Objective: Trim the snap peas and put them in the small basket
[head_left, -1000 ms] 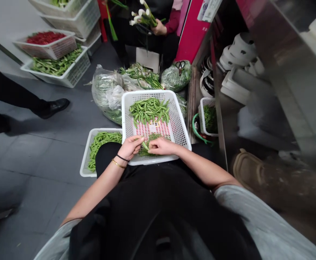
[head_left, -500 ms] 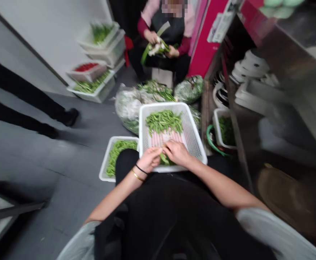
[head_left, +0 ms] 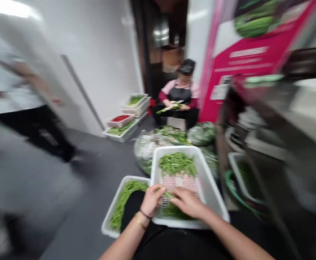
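Note:
A white perforated basket (head_left: 210, 191) rests on my lap, with a pile of green pea pods (head_left: 177, 163) at its far end and some near my hands. My left hand (head_left: 152, 200) and my right hand (head_left: 187, 202) meet at the basket's near edge, both pinching one green pod (head_left: 168, 195) between their fingers. A second white basket (head_left: 111, 215) of green pods lies on the floor to the left of my knee. The picture is blurred by head motion.
A seated person (head_left: 178, 99) opposite holds green stalks. Plastic bags of greens (head_left: 147, 148) lie on the floor between us. Stacked white baskets (head_left: 128, 115) stand by the wall. A person (head_left: 25, 94) walks past at the left. Metal shelves (head_left: 255, 137) stand on the right.
The camera has tilted up, so the room ahead and the seated person come into view. My hands stay at the basket's near edge on a pod. The passer-by has moved along the left.

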Demonstrator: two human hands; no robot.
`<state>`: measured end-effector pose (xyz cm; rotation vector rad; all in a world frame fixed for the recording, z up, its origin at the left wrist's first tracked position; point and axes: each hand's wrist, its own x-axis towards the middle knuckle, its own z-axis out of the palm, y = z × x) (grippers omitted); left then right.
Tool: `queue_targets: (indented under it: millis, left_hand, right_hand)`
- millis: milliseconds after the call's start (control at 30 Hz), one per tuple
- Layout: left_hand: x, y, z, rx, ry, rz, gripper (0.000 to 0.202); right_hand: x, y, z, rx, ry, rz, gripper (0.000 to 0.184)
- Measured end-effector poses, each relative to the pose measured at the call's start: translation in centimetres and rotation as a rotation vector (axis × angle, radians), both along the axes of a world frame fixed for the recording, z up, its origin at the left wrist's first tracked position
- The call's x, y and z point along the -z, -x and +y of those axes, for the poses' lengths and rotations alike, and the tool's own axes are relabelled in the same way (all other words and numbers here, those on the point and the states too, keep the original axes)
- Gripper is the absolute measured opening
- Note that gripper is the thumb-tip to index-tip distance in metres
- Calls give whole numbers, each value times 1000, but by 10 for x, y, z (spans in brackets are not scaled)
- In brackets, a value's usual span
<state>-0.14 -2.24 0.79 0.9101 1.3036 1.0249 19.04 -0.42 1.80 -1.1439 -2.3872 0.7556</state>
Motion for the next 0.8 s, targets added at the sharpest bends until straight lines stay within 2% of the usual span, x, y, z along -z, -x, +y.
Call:
queue_targets:
  millis: [100,167,233,300,367,433,500,533,600,700,767,800]
  left_hand:
    - [3,3,12,48,-63,124,36]
    - [10,8,25,97,-55,105,39]
    - [14,11,32,191,-19,70,42]
    - [13,13,30,337,4,73,42]
    - [7,14,26,548,21,110,41]
    - [1,16,24,763,47,136,41]
    - [-1,16,25,869,55,113,41]
    - [0,16,27,863,52,76,41]
    - [3,14,30,738,43,-39,41]
    - [8,6,31,380,37,-240,39]
    - [8,-2,26,181,9,-338,37]
    - [7,-6,24,140,2,-376,37]
  right_hand:
    - [-5,15,13,-14,18,-126,30]
    - [-9,8,27,13,117,-111,26]
    - [-15,-3,31,-47,283,-54,22]
    - [-23,-11,28,-156,487,6,20]
    - [-30,-13,25,-284,620,10,19]
    - [-35,-10,25,-404,606,-41,16]
    - [-37,-4,27,-475,505,-96,12]
    - [-36,1,28,-453,444,-113,12]
    - [-32,10,30,-297,293,-128,16]
    - [-22,24,29,41,20,-143,23]
    - [-14,30,26,171,-103,-163,27]
    - [-10,32,25,198,-137,-167,29]
